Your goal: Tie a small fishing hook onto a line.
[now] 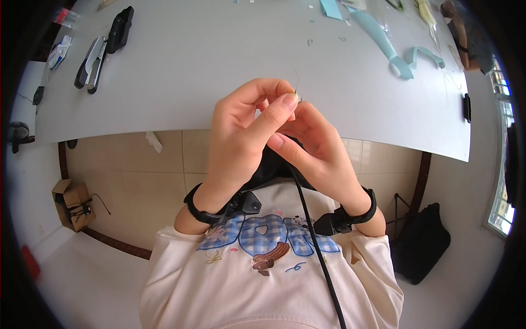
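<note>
My left hand (250, 119) pinches a small dark wire-like piece (300, 100), perhaps a fish hook, between thumb and index fingertip. A fine thread (296, 78) rises from that pinch. My right hand (314, 144) is close beside it, fingers curled behind the left fingertips and thumb apart from them; whether it grips anything is hidden. Both hands are raised above the near edge of the white table (185, 90). Two small hook-shaped pieces lie farther back on the table, one (310, 42) left of the other (342, 39).
A stapler (91, 63) and a black tray-like object (120, 29) lie at the left. Pale blue ribbon (380, 39) curls across the right side, near a pale yellow bundle (426, 16). Another person (468, 39) is at the far right. A black cable (314, 242) runs down my front.
</note>
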The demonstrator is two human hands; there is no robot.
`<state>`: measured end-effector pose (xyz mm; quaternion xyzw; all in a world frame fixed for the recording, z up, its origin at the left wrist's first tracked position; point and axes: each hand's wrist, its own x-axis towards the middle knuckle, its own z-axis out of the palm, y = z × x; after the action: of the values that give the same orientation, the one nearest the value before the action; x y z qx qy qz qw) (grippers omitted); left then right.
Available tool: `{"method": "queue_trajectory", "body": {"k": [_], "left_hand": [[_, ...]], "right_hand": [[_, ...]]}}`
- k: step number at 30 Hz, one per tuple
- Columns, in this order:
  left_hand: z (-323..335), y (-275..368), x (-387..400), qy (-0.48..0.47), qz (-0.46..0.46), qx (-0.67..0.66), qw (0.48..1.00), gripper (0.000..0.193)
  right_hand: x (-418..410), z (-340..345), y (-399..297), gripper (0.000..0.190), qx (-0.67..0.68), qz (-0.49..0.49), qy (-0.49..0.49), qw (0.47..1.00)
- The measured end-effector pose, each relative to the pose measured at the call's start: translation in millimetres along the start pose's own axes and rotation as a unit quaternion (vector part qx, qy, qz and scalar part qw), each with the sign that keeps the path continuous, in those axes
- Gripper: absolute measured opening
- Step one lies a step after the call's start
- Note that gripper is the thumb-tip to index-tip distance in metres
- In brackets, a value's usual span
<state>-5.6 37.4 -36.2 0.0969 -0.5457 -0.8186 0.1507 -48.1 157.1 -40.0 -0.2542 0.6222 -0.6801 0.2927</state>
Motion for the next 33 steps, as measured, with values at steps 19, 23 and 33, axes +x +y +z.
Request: {"method": "queue_trajectory", "body": {"k": [19,23,33], "left_hand": [[3,1,6,0.031,-0.028,-0.061,0.997,0.016],[5,2,5,0.044,-0.031,-0.041,0.998,0.016],[4,-2,7,0.063,-0.012,-0.047,0.997,0.016]], "right_hand": [[5,-10,-15,0.018,0.155,0.169,-0.071,0.971],[5,-9,-13,0.016,0.098,0.15,-0.096,0.979],[10,5,-4,0.029,0.25,0.093,0.018,0.964]]}}
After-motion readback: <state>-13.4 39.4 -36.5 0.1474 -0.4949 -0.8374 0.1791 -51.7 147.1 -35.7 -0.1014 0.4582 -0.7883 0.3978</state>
